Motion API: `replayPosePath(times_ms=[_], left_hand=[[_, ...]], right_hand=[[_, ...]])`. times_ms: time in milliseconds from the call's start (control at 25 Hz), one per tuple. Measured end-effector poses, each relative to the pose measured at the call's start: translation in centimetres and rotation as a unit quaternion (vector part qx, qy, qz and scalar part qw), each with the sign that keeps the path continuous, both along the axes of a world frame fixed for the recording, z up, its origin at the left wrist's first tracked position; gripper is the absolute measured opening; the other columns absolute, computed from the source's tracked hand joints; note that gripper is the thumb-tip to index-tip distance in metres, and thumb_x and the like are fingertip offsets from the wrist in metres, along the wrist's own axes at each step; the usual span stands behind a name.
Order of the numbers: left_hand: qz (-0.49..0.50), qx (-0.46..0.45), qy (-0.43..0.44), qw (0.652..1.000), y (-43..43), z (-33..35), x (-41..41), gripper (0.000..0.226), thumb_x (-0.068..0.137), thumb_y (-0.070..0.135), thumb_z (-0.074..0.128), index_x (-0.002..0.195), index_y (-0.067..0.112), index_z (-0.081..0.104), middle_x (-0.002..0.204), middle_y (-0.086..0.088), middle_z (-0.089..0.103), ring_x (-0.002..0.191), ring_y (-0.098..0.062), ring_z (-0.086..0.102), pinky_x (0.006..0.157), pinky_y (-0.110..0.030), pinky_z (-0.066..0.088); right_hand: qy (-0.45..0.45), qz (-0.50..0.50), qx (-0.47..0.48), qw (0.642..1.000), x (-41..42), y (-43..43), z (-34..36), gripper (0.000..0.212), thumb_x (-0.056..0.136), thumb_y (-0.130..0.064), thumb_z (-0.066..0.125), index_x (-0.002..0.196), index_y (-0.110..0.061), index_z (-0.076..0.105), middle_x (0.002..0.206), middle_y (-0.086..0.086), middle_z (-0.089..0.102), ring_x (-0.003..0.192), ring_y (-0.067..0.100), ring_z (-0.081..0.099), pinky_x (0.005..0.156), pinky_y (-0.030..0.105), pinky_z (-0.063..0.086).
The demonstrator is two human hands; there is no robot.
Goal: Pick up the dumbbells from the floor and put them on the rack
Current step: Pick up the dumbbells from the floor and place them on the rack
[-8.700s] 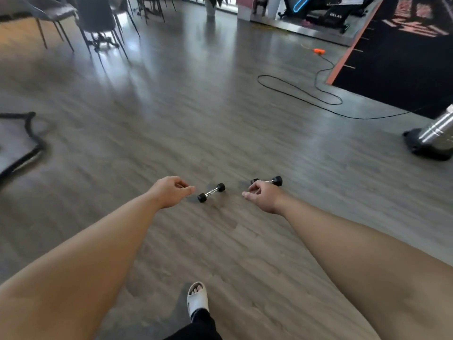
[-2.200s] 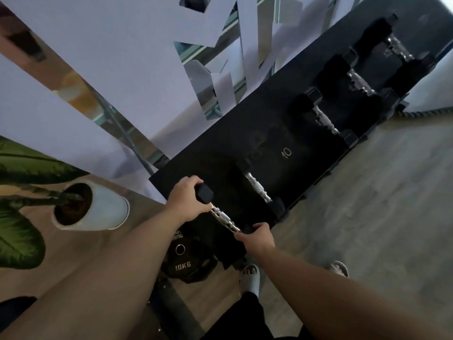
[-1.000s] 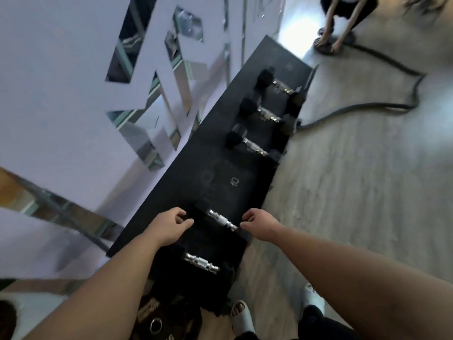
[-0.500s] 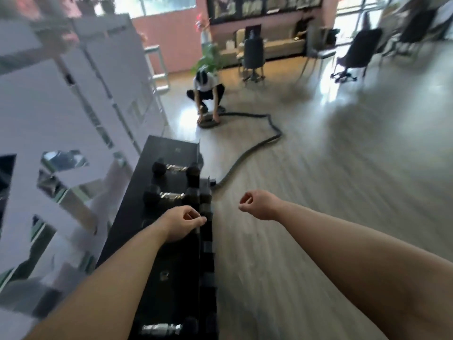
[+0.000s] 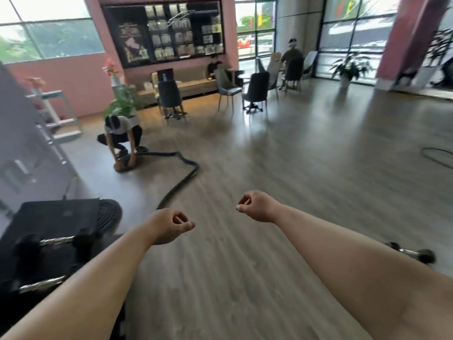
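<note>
The black dumbbell rack (image 5: pixel 56 217) stands at the lower left, and dumbbells with chrome handles (image 5: pixel 57 240) rest across it. My left hand (image 5: pixel 169 225) hovers to the right of the rack, fingers loosely curled with nothing in them. My right hand (image 5: pixel 256 206) is held out over the wooden floor, also loosely curled and holding nothing. One small black dumbbell (image 5: pixel 414 255) lies on the floor at the right, partly hidden behind my right forearm.
A thick black rope (image 5: pixel 181 177) snakes across the floor toward a crouching person (image 5: pixel 119 133). Chairs (image 5: pixel 255 92) and a table with seated people stand at the back. A cable (image 5: pixel 438 157) lies at the far right. A white wall panel (image 5: pixel 22 143) is on the left.
Both dumbbells were set on the rack and let go. My view has swung from the rack up and right to the open room; both hands now hang free above the floor.
</note>
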State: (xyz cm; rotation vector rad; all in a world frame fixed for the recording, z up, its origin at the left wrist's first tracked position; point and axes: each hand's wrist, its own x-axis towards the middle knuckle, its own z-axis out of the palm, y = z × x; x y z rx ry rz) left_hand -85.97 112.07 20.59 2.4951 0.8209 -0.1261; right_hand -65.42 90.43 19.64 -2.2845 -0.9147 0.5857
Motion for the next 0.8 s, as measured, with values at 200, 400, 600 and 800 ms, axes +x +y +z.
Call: replayPosePath(times_ms=[200, 400, 600, 800], left_hand=[[-0.072, -0.014, 0.000, 0.997, -6.9, -0.5, 16.4, 0.037, 0.084, 0.065, 0.069, 0.099, 0.031, 0.072, 0.089, 0.012, 0.072, 0.083, -0.006, 0.066, 0.070, -0.026, 0.049], [-0.134, -0.061, -0.047, 0.988, -11.3, -0.3, 31.0, 0.031, 0.087, 0.058, 0.073, 0.090, 0.027, 0.073, 0.086, 0.005, 0.072, 0.073, -0.008, 0.064, 0.060, -0.023, 0.044], [-0.176, -0.151, -0.114, 0.966, -13.0, -0.5, 47.0, 0.033, 0.093, 0.046, 0.072, 0.095, 0.013, 0.074, 0.092, -0.009, 0.074, 0.076, -0.023, 0.063, 0.067, -0.034, 0.051], [-0.230, -0.226, -0.096, 0.942, -16.1, -0.2, 61.4, 0.036, 0.094, 0.058, 0.064, 0.099, 0.023, 0.072, 0.104, -0.001, 0.076, 0.092, -0.028, 0.072, 0.064, -0.030, 0.047]], right_hand=[[-0.001, -0.097, -0.020, 0.995, 13.3, -10.9, -0.4, 0.024, 0.095, -0.034, 0.070, 0.110, -0.015, 0.073, 0.097, 0.001, 0.070, 0.091, 0.019, 0.063, 0.078, 0.026, 0.046], [0.006, -0.207, 0.000, 0.978, 22.8, -19.8, -0.8, 0.024, 0.095, -0.032, 0.072, 0.109, -0.013, 0.073, 0.086, -0.002, 0.066, 0.083, 0.018, 0.060, 0.063, 0.024, 0.042], [0.016, -0.359, 0.029, 0.933, 31.2, -27.7, -0.5, 0.030, 0.096, -0.040, 0.067, 0.108, -0.012, 0.071, 0.098, 0.005, 0.073, 0.079, 0.021, 0.061, 0.074, 0.032, 0.050], [0.020, -0.514, 0.081, 0.854, 37.9, -33.6, 1.5, 0.032, 0.095, -0.054, 0.061, 0.094, -0.022, 0.065, 0.089, 0.000, 0.073, 0.066, 0.018, 0.059, 0.053, 0.027, 0.043]])
